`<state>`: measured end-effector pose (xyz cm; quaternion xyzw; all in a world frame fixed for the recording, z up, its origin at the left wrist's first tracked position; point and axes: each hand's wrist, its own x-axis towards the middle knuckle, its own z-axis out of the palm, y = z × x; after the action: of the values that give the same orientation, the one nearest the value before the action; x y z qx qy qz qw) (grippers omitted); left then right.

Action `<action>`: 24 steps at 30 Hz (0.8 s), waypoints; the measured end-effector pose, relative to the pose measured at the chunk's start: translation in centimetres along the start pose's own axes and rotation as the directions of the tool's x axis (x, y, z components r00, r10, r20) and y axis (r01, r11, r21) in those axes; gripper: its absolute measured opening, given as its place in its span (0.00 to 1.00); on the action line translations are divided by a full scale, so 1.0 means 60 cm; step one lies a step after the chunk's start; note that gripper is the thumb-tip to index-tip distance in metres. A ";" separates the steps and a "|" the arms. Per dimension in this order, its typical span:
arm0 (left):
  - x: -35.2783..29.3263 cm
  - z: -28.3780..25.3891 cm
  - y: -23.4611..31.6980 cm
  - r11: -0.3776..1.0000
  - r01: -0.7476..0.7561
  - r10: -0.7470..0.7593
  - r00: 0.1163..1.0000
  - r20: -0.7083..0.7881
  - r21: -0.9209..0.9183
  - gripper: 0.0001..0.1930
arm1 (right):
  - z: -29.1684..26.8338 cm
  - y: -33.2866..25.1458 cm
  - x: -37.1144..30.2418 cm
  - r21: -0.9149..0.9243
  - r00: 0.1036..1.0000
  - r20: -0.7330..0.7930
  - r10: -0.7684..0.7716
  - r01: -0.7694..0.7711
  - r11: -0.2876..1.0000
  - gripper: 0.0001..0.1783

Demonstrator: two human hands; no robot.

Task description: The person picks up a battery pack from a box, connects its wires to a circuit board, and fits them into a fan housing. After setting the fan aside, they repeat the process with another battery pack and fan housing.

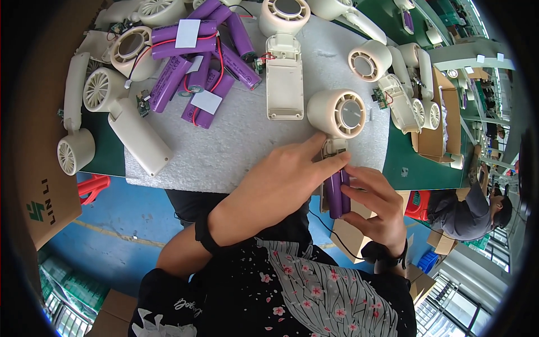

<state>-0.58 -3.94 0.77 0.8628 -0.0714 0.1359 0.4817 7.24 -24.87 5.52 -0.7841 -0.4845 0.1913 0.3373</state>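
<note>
A cream handheld fan [321, 114] is at the front edge of the foam-covered table, its round head up and its handle toward me. My left hand [286, 177] pinches the fan's neck between thumb and fingers. A purple battery pack [335, 196] of two cells lies along the opened handle. My right hand [379, 205] has its fingers curled round the pack's right side and lower end. The fingers partly hide the handle and the pack's upper end. Just beyond, another open fan housing [284, 84] lies on the foam with red wires at its neck.
Several purple battery packs [184, 39] with red wires and white pads are piled back left. Cream fans [140, 137] lie at the left, and more fan parts [401, 104] at the right by a cardboard box [443, 112]. A person [471, 208] sits at the far right.
</note>
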 end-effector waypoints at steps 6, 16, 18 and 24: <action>0.005 -0.008 -0.004 0.995 0.016 -0.015 1.000 0.015 -0.098 0.18 | 0.002 -0.004 0.000 -0.052 0.999 0.008 -0.042 0.042 0.998 0.30; 0.010 -0.012 0.001 0.987 0.104 -0.097 0.994 0.057 -0.126 0.14 | 0.003 -0.018 0.008 -0.205 0.999 0.041 -0.025 0.033 0.978 0.28; 0.010 -0.008 -0.002 0.984 0.105 -0.100 0.994 0.041 -0.143 0.13 | 0.005 -0.021 0.011 -0.221 0.998 0.047 -0.031 0.041 0.975 0.27; 0.009 -0.007 0.000 0.979 0.127 -0.125 0.992 0.019 -0.160 0.16 | 0.005 -0.027 0.017 -0.273 0.998 0.055 -0.034 0.047 0.961 0.24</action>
<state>-0.13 -3.57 1.12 0.8246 -0.0294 0.0952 0.5569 6.51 -23.38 6.48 -0.8082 -0.5305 0.1347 0.2172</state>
